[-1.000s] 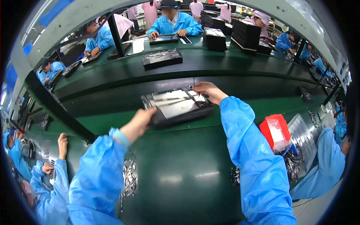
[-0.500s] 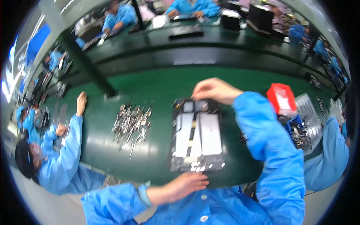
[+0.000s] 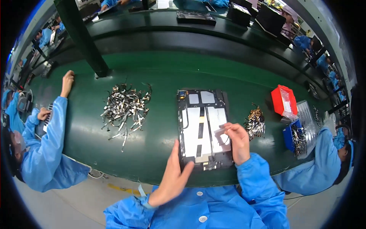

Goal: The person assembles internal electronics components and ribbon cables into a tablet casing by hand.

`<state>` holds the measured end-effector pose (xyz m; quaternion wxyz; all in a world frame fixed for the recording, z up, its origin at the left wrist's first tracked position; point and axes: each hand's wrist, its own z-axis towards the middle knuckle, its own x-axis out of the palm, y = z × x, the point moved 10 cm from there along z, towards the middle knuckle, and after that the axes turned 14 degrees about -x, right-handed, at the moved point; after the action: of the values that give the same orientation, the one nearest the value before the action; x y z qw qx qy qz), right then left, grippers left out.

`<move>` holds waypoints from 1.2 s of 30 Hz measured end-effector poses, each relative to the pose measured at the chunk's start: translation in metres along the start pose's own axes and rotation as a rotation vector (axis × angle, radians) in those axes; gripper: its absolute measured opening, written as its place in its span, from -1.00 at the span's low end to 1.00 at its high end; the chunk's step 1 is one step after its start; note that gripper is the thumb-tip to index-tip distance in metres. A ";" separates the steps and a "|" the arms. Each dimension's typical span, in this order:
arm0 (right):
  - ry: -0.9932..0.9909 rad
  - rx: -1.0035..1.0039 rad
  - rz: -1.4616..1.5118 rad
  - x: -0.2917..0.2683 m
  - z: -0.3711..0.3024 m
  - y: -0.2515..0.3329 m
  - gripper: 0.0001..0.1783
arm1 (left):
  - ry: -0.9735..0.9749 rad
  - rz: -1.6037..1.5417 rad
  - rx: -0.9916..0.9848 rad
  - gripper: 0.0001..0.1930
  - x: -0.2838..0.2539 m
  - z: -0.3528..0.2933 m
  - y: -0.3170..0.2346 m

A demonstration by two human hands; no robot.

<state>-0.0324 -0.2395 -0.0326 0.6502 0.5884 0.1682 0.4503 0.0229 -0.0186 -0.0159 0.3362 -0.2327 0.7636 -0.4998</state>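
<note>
While the left grip spreads wide at the device, the right grip curls, hold unclear

The left head-worn fisheye camera looks down and forward from close above the green bench.

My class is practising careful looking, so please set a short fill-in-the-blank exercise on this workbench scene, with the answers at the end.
1. The larger heap of parts lies to the ____ of the device.
2. The camera wearer's hand nearer the red bin is the ____ one.
3. The small bin nearest the red bin is ____ in colour.
4. The table under the device is ____ in colour.

Missing words: left; right; blue; green.
</note>
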 end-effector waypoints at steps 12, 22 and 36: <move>0.312 0.193 -0.415 0.078 0.004 0.036 -0.78 | -0.407 0.768 0.326 -0.65 -0.050 -0.017 -0.043; 0.227 0.312 -0.463 0.105 0.009 -0.023 -0.85 | -0.498 0.940 0.471 -0.74 -0.043 -0.005 -0.049; 0.474 -0.170 -0.843 0.128 0.019 0.014 -0.82 | -0.469 0.989 0.639 -0.81 -0.026 0.010 -0.052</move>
<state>0.0450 -0.1527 0.0251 0.7654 0.2955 0.4977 0.2813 0.0488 -0.0277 0.0367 0.7387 0.1564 0.4999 -0.4243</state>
